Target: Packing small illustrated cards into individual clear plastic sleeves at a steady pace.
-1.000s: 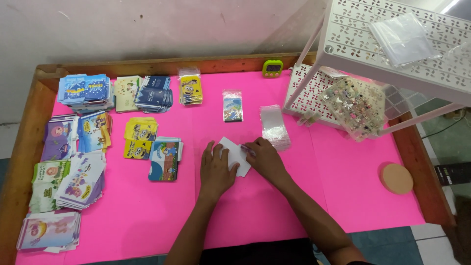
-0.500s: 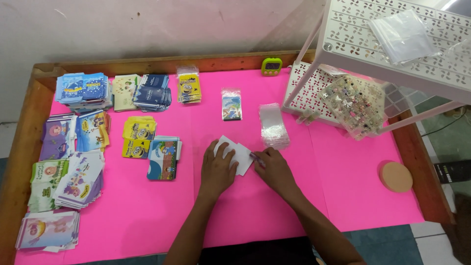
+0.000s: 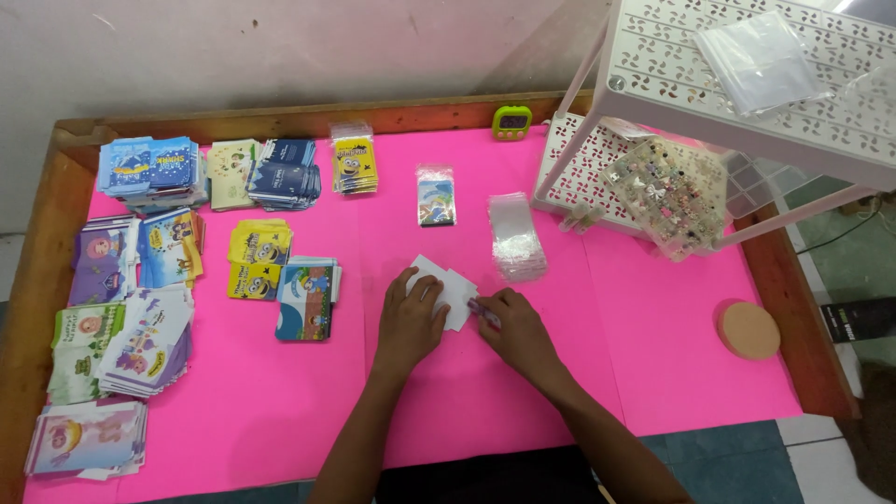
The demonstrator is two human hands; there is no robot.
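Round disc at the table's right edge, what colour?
Tan, cork-like round disc; head view.

white cards [image 3: 446, 291] partly hidden under hands, small pinched item [image 3: 483, 309] unclear
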